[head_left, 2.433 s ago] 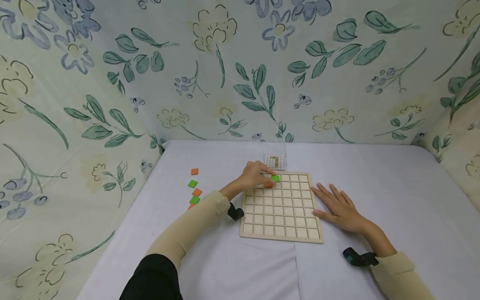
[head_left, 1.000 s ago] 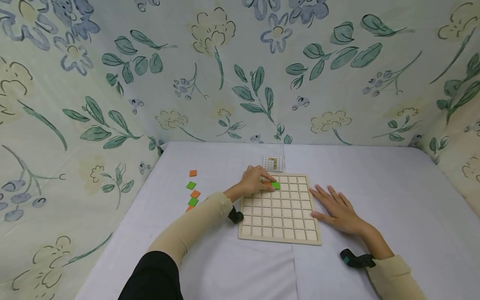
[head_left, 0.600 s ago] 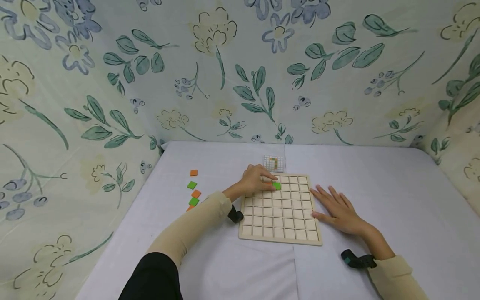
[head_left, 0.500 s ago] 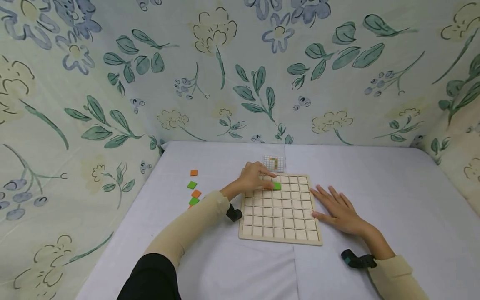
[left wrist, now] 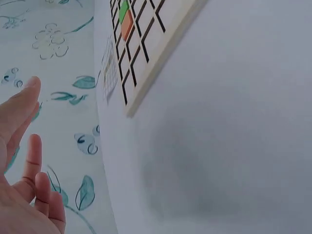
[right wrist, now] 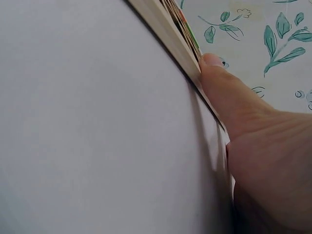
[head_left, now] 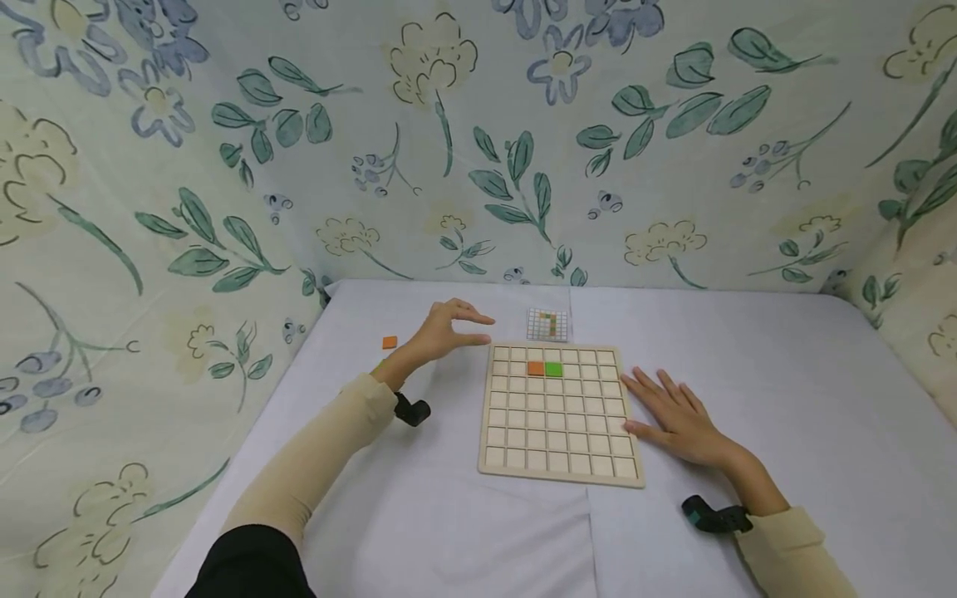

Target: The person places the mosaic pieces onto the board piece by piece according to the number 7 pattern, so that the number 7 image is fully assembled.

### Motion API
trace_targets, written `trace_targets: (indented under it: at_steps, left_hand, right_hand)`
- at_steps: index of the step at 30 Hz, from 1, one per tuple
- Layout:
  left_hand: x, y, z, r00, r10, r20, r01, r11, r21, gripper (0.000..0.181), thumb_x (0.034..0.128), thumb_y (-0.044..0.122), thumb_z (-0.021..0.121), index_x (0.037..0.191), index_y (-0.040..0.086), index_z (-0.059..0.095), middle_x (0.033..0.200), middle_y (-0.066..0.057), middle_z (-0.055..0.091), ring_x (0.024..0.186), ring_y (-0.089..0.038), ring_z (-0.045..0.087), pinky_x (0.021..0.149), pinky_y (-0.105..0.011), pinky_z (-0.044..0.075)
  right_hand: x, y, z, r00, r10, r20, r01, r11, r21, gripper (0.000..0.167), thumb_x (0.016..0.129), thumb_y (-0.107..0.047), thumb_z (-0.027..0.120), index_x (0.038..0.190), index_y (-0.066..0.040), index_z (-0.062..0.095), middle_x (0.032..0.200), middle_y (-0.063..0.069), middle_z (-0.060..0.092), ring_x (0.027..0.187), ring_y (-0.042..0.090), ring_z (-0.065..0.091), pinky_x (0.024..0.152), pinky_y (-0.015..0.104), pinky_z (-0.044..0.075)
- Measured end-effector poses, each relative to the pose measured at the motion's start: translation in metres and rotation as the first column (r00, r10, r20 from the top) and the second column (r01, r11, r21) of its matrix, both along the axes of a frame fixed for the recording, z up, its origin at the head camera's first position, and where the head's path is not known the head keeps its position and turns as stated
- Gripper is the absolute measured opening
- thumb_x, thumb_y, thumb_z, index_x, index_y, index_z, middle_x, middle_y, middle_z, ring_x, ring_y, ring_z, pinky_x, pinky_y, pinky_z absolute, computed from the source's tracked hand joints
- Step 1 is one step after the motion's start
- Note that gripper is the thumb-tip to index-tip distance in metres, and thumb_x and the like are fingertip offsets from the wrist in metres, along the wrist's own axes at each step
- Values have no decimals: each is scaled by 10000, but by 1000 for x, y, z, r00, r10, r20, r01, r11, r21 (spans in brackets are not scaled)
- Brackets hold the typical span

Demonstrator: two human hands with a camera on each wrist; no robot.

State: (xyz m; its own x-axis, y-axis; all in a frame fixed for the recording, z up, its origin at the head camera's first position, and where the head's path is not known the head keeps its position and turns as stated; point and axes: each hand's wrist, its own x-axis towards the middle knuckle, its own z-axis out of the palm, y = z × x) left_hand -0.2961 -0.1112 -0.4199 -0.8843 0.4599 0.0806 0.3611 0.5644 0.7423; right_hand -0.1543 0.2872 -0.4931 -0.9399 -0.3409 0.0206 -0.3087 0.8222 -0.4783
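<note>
A pale wooden grid board (head_left: 557, 481) lies on the white table. In its second row from the far edge, an orange square tile (head_left: 536, 369) and a green square tile (head_left: 553, 370) sit side by side in neighbouring cells. My left hand (head_left: 443, 330) hovers off the board's far left corner, thumb and fingers apart, nothing between them; the left wrist view shows the same bare fingers (left wrist: 33, 156). My right hand (head_left: 682, 419) rests flat with spread fingers at the board's right side. Its thumb (right wrist: 229, 90) touches the board's edge in the right wrist view.
A small printed grid card (head_left: 547, 325) with a coloured pattern lies just behind the board. A loose orange tile (head_left: 390, 342) is on the table's left; my left forearm hides most of the other loose tiles there. Floral cloth (head_left: 441, 199) hangs behind the table.
My left hand has let go of the tiles and moved left off the board, uncovering the orange tile. Earlier, the green tile shifted one row nearer. The right hand stays put.
</note>
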Motion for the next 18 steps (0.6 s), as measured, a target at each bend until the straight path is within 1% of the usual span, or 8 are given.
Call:
trace_targets:
  at_steps: [2,4,5,9,14,18]
  left_hand:
    - [0,-17,2,1000,12,25,-12,1000,28,359,847,263,816,1188,169,756,1231,-47,572,1235,-257,420,1046,-535,354]
    - [1,-33,2,999,15,31,-16,999,43,362,852,244,814,1194,142,750,1223,-58,579,1218,-257,455,1046,-570,350]
    - [2,-40,3,999,19,33,-20,999,45,362,854,243,813,1194,136,749,1217,-60,584,1205,-257,473,1047,-585,345]
    - [5,-67,1,998,29,50,-30,999,23,378,860,269,807,1206,132,744,1208,-42,584,1204,-259,464,1051,-618,307]
    - [11,-96,0,997,5,78,-5,1000,6,382,863,250,806,1205,94,739,1214,-71,570,1216,-290,443,1045,-614,300]
    - [15,-116,-3,994,-48,97,49,999,-9,359,883,198,785,1206,51,729,1210,-86,554,1185,-289,426,1010,-591,315]
  right_hand:
    - [0,-1,0,1000,-1,5,1,1000,2,777,979,-468,593,1585,-118,257,1629,220,141,1476,471,-31,1107,653,-68]
    - [0,-1,0,1000,-2,8,2,1000,3,778,980,-469,590,1586,-117,252,1628,223,139,1476,471,-34,1106,655,-71]
    - [0,-1,0,1000,-3,9,3,1000,5,777,981,-469,589,1586,-116,253,1627,224,140,1475,471,-32,1105,657,-69]
    - [0,-1,2,1000,-1,12,1,1000,2,780,980,-465,592,1586,-112,249,1627,228,138,1474,475,-31,1102,661,-70]
    - [1,-1,3,1000,3,13,-3,1000,0,782,978,-460,598,1585,-110,252,1626,230,136,1471,481,-27,1102,662,-70]
    - [-1,-1,2,1000,11,3,-11,1000,1,778,984,-460,589,1593,-130,235,1628,226,133,1473,477,-31,1104,657,-79]
